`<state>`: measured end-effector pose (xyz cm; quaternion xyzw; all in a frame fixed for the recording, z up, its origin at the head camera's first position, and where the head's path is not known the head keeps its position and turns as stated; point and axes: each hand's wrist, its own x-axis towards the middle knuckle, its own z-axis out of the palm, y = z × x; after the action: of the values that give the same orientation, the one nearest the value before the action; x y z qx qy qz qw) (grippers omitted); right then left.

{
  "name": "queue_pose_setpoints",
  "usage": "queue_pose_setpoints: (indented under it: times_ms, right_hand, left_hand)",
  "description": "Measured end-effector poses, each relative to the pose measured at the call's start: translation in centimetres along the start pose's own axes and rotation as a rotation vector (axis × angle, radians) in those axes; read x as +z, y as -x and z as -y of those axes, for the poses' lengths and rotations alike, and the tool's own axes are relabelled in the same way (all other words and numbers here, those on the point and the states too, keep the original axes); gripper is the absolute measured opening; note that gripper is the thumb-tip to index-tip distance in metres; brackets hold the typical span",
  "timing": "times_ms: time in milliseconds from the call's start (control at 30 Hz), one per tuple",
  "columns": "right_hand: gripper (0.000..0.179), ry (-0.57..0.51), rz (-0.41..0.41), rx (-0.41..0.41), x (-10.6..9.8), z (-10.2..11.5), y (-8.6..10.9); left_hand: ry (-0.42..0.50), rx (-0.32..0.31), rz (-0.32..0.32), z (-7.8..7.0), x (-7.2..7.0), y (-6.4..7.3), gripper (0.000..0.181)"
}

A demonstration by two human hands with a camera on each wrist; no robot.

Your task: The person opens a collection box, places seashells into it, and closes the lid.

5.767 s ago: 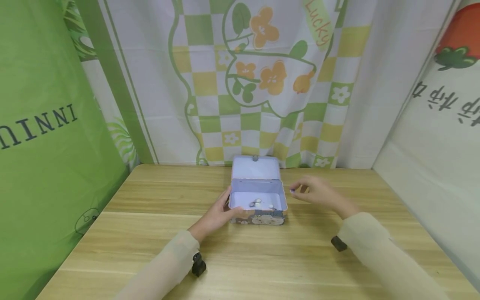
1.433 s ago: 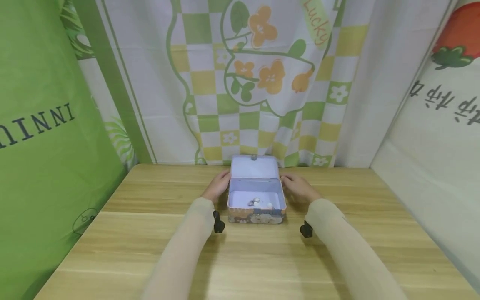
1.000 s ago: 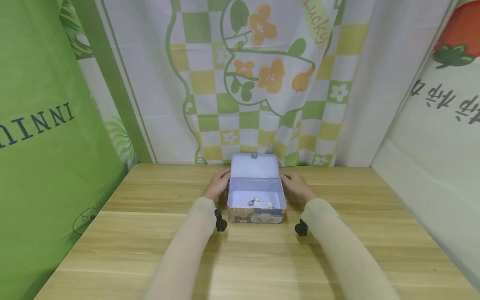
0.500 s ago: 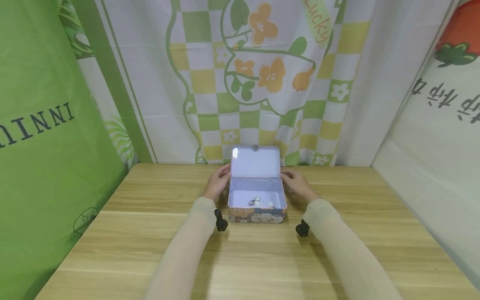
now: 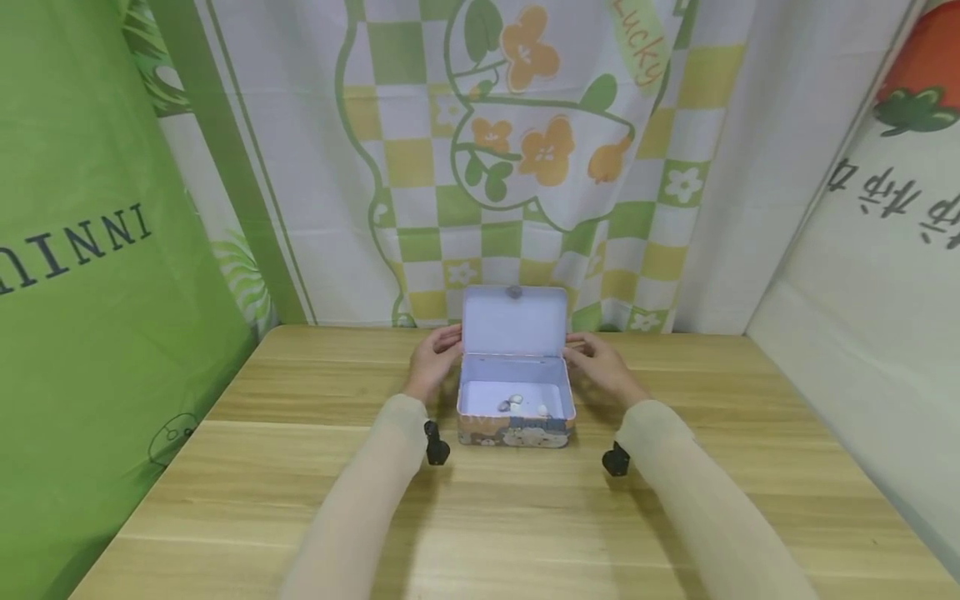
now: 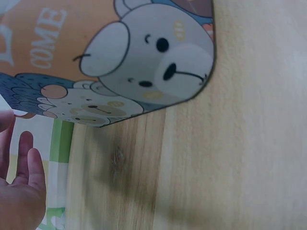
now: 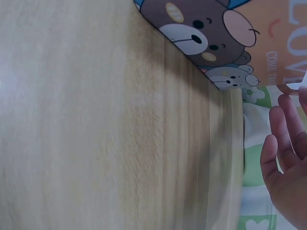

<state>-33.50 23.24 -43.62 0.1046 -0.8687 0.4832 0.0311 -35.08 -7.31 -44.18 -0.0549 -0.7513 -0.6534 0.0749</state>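
In the head view a tin box (image 5: pixel 480 431) with printed bears stands with its lid (image 5: pixel 514 325) raised nearly upright. Several small white and grey pebble-like pieces (image 5: pixel 515 400) lie on its floor. My left hand (image 5: pixel 432 363) is at the left edge of the lid near the hinge, and my right hand (image 5: pixel 602 368) is at the right edge. Both wrist views show loosely extended fingers (image 6: pixel 36 165) (image 7: pixel 269 153) beside the lid. Where thumb and fingertips meet the lid is partly cut off or hidden.
The box rests on a wooden table (image 5: pixel 517 533), close to its back edge. Behind hangs a checked, flowered curtain (image 5: pixel 420 167). Green cloth (image 5: pixel 82 350) borders the left side, and white printed cloth (image 5: pixel 877 308) the right. Each sleeve carries a small black wrist camera (image 5: pixel 437 446).
My right hand earlier held a small piece beside the box; both hands then came to the lid. Over the last second the lid has tilted up, its top edge rising, while the box stayed put.
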Motion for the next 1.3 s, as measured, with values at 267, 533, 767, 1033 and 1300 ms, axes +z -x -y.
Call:
queue_pose_setpoints:
  times_ms: [267,533,767,1033,1300]
  right_hand:
    - [0.037,-0.005,-0.001,-0.051,-0.3,0.3,0.3]
    - [0.036,0.022,0.005,-0.077,-0.5,0.4,0.4]
    - [0.033,0.031,0.012,-0.067,-0.5,0.9,0.8]
    - [0.032,0.047,0.007,-0.078,-0.7,0.8,0.8]
    - [0.032,0.044,0.018,-0.084,-0.7,0.8,0.9]
  left_hand:
    - [-0.023,0.033,-0.006,-0.1,-0.2,0.2,0.033]
    - [-0.063,0.067,0.023,-0.1,-0.6,0.2,0.033]
    - [-0.065,0.081,0.002,-1.1,-0.6,0.1,0.033]
    - [0.037,0.127,-0.044,-2.9,-0.6,0.2,0.033]
    - [0.128,0.128,-0.044,-4.2,-0.7,0.5,0.032]
